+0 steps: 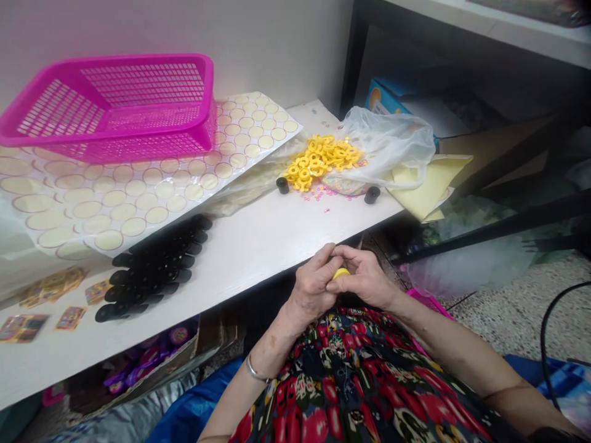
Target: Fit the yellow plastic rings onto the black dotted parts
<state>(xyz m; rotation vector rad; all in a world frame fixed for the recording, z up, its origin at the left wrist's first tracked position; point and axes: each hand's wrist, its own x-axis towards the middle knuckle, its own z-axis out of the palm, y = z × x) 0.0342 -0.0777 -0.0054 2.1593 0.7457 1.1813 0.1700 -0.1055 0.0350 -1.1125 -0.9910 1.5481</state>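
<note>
Just past the table's front edge, my left hand and my right hand meet above my lap. Between them they pinch a small yellow piece, mostly covered by the fingers; its full shape is hidden. On the table ahead lies a heap of yellow ring-shaped plastic parts. Tiny pink and yellow beads are scattered in front of it. A short black cylinder stands to the heap's left, and another black cylinder lies to its right.
A pink basket rests on sheets of round stickers. Black parts lie in a stack beside small picture cards. A clear plastic bag and yellow paper sit at the right end. Below is a box of purple items.
</note>
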